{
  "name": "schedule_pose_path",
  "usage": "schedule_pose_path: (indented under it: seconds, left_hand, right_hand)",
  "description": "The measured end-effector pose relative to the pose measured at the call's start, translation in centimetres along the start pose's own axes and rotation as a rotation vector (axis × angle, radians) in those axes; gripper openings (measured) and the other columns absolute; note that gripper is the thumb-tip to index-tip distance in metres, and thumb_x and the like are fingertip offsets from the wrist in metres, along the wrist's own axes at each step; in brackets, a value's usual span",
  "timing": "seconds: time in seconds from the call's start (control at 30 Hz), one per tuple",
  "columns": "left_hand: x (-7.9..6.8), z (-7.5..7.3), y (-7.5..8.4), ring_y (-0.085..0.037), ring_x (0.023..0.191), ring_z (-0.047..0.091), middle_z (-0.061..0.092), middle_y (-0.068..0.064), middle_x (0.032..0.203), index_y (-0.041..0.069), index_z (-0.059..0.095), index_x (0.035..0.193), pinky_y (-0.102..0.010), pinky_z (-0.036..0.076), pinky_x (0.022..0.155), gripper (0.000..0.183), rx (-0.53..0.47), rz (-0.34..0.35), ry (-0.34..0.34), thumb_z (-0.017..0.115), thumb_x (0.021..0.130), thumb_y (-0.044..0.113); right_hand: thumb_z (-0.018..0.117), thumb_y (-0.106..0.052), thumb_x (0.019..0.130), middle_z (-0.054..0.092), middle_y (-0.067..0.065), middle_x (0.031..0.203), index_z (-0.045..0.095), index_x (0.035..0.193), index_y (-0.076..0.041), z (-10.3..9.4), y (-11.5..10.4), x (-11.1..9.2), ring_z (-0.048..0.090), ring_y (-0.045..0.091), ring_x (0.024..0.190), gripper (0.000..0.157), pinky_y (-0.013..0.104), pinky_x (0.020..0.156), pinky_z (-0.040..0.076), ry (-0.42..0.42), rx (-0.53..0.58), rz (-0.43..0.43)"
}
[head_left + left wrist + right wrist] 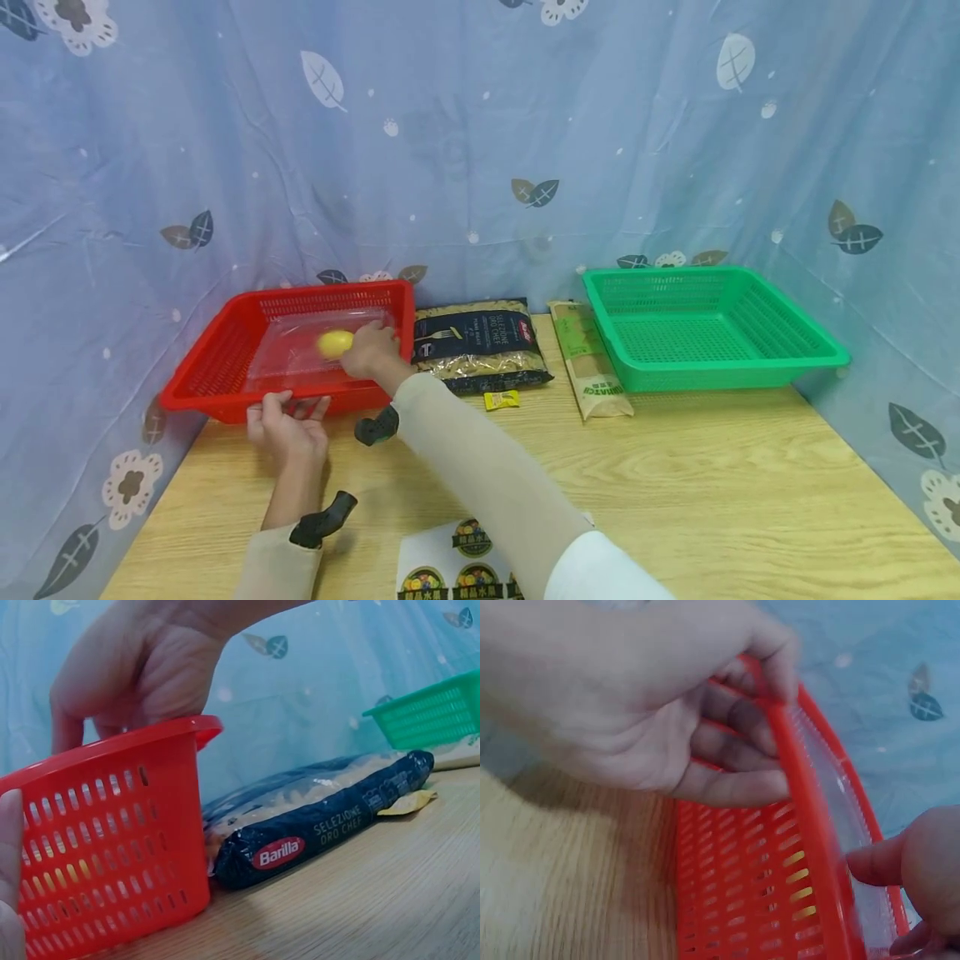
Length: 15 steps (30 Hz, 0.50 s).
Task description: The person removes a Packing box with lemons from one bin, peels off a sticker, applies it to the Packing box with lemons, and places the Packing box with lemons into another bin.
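At the front rim of the red basket (pixel 217 402), my left hand (pixel 288 429) grips the edge, its thumb over the rim and fingers curled beneath. My right hand (pixel 371 350) reaches down into the basket from the right. Just beside its fingertips is a blurred yellow, rounded fruit-like thing (pixel 334 343). Whether the fingers pinch it cannot be made out. Yellow also shows through the basket slots in both wrist views, while the basket wall hides the right fingertips in the left wrist view. A clear plastic sheet or tray (pixel 281 354) lies on the basket floor.
Right of the red basket lies a pasta bag (pixel 480 342), with a small yellow packet (pixel 501 400) in front. A green-and-tan package (pixel 588 358) leans against the green basket (pixel 720 367). A sheet of round labels (pixel 457 558) lies near the front edge. Patterned curtains (pixel 480 167) surround the table.
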<state>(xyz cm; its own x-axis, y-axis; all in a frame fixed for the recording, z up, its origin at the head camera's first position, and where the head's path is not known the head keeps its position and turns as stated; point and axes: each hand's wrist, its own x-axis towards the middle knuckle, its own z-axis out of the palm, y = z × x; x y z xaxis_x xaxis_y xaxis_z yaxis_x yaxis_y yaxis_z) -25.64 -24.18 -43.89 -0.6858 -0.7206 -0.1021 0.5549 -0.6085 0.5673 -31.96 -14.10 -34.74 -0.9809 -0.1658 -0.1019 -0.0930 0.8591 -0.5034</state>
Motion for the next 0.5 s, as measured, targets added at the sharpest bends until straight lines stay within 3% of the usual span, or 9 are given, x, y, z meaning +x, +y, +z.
schedule_pose_path:
  seconds: [0.07, 0.27, 0.4, 0.5]
  left_hand:
    - [0.1, 0.0, -0.1, -0.028, 0.05, 0.063, 0.061, -0.018, 0.096, 0.006, 0.048, 0.088, -0.037, 0.059, 0.049, 0.008, -0.008, 0.009, -0.002, 0.054, 0.091, 0.002]
    - [0.1, -0.1, -0.1, -0.027, 0.05, 0.063, 0.062, -0.018, 0.096, 0.006, 0.048, 0.088, -0.037, 0.059, 0.049, 0.009, -0.013, 0.016, 0.008, 0.056, 0.09, 0.002]
    - [0.0, -0.2, -0.2, -0.027, 0.053, 0.065, 0.062, -0.019, 0.109, 0.007, 0.049, 0.091, -0.037, 0.059, 0.051, 0.009, 0.005, 0.0, 0.017, 0.057, 0.09, 0.003]
    - [0.1, -0.1, -0.3, -0.026, 0.053, 0.065, 0.061, -0.021, 0.111, 0.007, 0.049, 0.092, -0.036, 0.06, 0.052, 0.009, 0.01, 0.01, 0.01, 0.057, 0.09, 0.003]
  right_hand:
    - [0.068, -0.044, 0.093, 0.054, 0.008, 0.126, 0.042, 0.144, -0.005, 0.2, -0.1, 0.0, 0.051, 0.023, 0.116, 0.069, 0.036, 0.102, 0.046, 0.002, -0.024, -0.004]
    - [0.079, -0.03, 0.087, 0.048, 0.01, 0.132, 0.032, 0.151, -0.009, 0.4, 0.2, 0.2, 0.059, 0.026, 0.102, 0.082, 0.041, 0.094, 0.056, 0.005, 0.281, 0.102]
    - [0.08, -0.021, 0.085, 0.047, 0.012, 0.127, 0.031, 0.151, -0.011, 0.7, 0.5, 0.7, 0.059, 0.026, 0.096, 0.083, 0.042, 0.09, 0.058, 0.017, 0.378, 0.162]
    - [0.077, -0.017, 0.086, 0.052, 0.013, 0.125, 0.028, 0.155, -0.009, 0.8, 0.6, 1.0, 0.059, 0.026, 0.098, 0.084, 0.042, 0.094, 0.056, 0.021, 0.433, 0.153]
